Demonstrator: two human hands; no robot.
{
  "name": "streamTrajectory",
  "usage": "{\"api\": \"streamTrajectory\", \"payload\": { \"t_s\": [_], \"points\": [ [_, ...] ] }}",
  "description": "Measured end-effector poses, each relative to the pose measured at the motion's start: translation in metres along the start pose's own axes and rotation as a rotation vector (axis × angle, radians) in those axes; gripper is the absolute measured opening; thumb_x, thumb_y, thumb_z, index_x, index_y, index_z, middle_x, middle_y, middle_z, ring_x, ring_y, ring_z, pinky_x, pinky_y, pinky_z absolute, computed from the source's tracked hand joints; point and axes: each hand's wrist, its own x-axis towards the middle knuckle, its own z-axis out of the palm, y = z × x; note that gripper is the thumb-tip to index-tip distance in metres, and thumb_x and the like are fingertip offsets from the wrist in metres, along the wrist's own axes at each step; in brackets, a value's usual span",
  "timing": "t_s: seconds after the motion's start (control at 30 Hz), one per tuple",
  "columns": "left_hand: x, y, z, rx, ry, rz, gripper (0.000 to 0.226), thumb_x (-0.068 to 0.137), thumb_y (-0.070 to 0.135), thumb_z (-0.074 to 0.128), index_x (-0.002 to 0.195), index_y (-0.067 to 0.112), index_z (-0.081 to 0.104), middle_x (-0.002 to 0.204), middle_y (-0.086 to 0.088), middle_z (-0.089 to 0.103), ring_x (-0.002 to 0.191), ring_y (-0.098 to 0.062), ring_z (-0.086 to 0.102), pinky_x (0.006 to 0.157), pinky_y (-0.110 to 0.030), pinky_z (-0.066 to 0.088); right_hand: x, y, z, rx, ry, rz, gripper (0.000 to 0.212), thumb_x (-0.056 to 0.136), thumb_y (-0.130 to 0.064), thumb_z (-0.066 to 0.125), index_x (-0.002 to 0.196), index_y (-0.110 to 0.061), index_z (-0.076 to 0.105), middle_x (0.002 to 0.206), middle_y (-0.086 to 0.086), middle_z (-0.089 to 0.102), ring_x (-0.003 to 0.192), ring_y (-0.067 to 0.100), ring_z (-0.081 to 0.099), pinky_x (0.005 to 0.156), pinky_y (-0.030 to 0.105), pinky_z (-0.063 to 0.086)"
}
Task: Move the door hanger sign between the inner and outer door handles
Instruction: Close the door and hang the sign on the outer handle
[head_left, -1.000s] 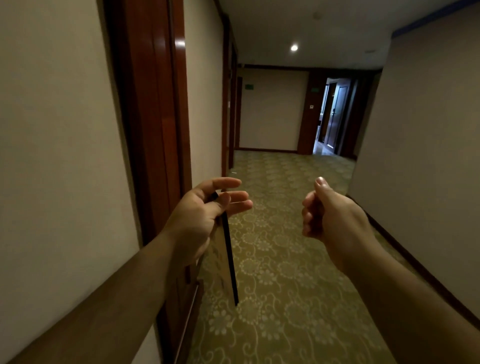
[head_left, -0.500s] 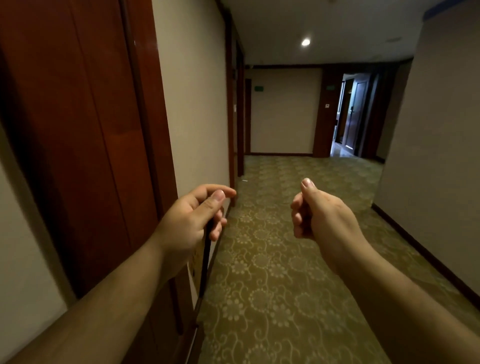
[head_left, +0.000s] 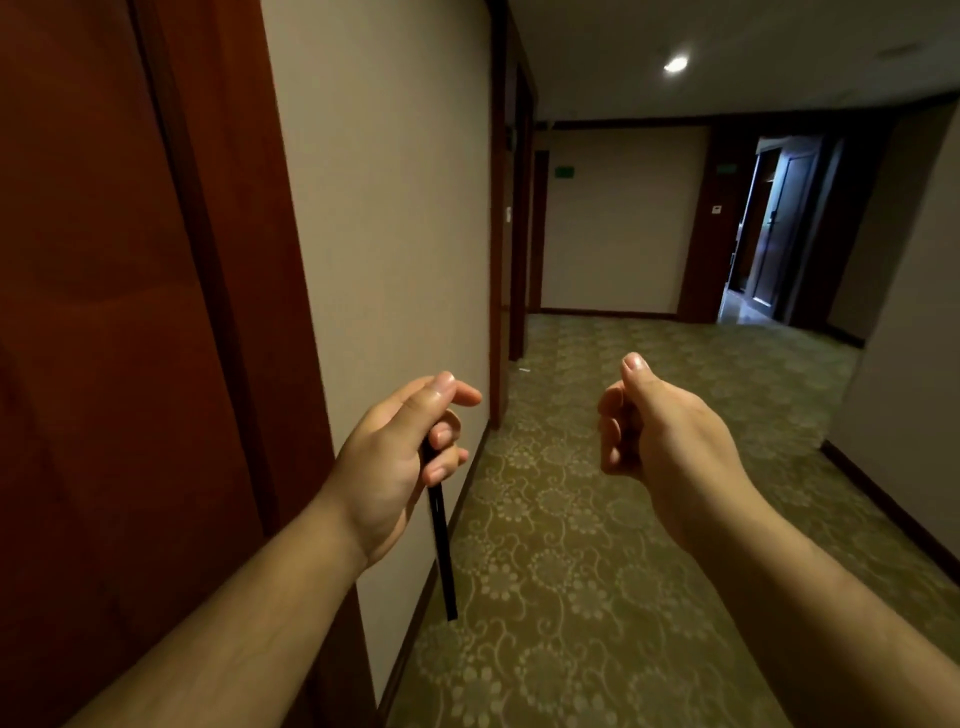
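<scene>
My left hand (head_left: 397, 462) is closed around the top of the door hanger sign (head_left: 441, 545), a thin dark card seen edge-on that hangs down below my fingers. A reddish-brown wooden door (head_left: 93, 338) fills the left of the view, close beside my left forearm. No door handle is visible. My right hand (head_left: 660, 431) floats at the same height to the right, fingers curled in loosely and thumb up, with nothing in it.
A beige wall (head_left: 384, 234) runs along the left past the door frame (head_left: 244, 270). A corridor with patterned green carpet (head_left: 597, 519) stretches ahead to an open doorway (head_left: 769, 228) at the far right. Another beige wall (head_left: 914, 364) borders the right.
The view has swung left, so the wooden door now fills more of the left side. The sign in my left hand has turned edge-on. Both hands stay at about the same height.
</scene>
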Motion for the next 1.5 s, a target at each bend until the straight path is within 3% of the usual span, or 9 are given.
{"api": "streamTrajectory", "payload": {
  "t_s": [0.5,0.8,1.03,1.17,1.5],
  "points": [
    [0.320,-0.091,-0.032,-0.154,-0.044,0.020,0.036,0.083,0.045,0.051,0.090,0.012,0.063,0.060,0.004,0.037,0.047,-0.012,0.030,0.082,-0.038,0.043,0.294,0.043,0.034,-0.100,0.124,-0.064,0.047,0.100,-0.044,0.044,0.073,-0.009,0.059,0.066,0.011,0.050,0.058,0.023,0.046,0.063,0.040,0.042],
    [0.498,-0.158,-0.023,-0.096,-0.006,0.034,0.031,0.096,0.040,0.046,0.087,0.017,0.065,0.060,0.006,0.039,0.046,-0.011,0.032,0.082,-0.037,0.046,0.472,0.091,0.016,-0.209,0.076,-0.138,0.051,0.101,-0.044,0.040,0.077,-0.004,0.061,0.066,0.008,0.052,0.057,0.016,0.049,0.059,0.030,0.045],
    [0.643,-0.204,0.004,-0.055,0.116,0.033,0.032,0.098,0.035,0.045,0.082,0.015,0.063,0.058,0.005,0.035,0.043,-0.011,0.026,0.071,-0.032,0.045,0.639,0.124,-0.008,-0.088,0.048,-0.088,0.048,0.100,-0.045,0.043,0.071,-0.010,0.060,0.060,0.001,0.051,0.052,0.011,0.049,0.059,0.033,0.044],
    [0.711,-0.222,0.007,-0.039,0.171,0.032,0.033,0.099,0.035,0.044,0.079,0.016,0.062,0.057,0.005,0.035,0.041,-0.010,0.025,0.069,-0.032,0.045,0.716,0.133,-0.009,-0.028,0.057,-0.035,0.047,0.100,-0.044,0.044,0.081,-0.006,0.064,0.063,0.002,0.053,0.048,0.005,0.051,0.051,0.023,0.044],
    [0.883,-0.282,-0.021,0.008,0.247,0.064,0.034,0.100,0.038,0.045,0.080,0.016,0.061,0.056,0.006,0.035,0.037,-0.009,0.025,0.068,-0.033,0.043,0.895,0.175,0.007,-0.096,0.003,-0.084,0.051,0.100,-0.045,0.041,0.074,-0.007,0.063,0.058,0.003,0.051,0.047,0.009,0.048,0.048,0.022,0.042]
  ]
}}
